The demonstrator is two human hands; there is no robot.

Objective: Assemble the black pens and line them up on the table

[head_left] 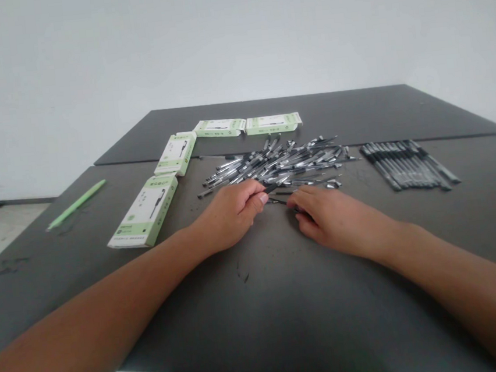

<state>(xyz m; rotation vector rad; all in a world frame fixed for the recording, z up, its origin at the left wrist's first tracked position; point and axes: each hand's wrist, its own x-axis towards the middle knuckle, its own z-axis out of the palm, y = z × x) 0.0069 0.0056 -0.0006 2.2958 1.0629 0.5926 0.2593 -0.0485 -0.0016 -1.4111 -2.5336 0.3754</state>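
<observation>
Pen row (406,165) at 3 o'clock looks done; the 12 o'clock heap (267,163) remains. Left hand (228,214) grips a pen (271,188); right hand (336,215) pinches a black piece (279,201).

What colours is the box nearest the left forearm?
That box is white and light green, best in head view.

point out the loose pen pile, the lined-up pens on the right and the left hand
Loose pen pile (257,165): head view, middle of the heap.
Lined-up pens (405,166): head view, barrels near the row's middle.
Left hand (231,214): head view, back of the hand.
</observation>
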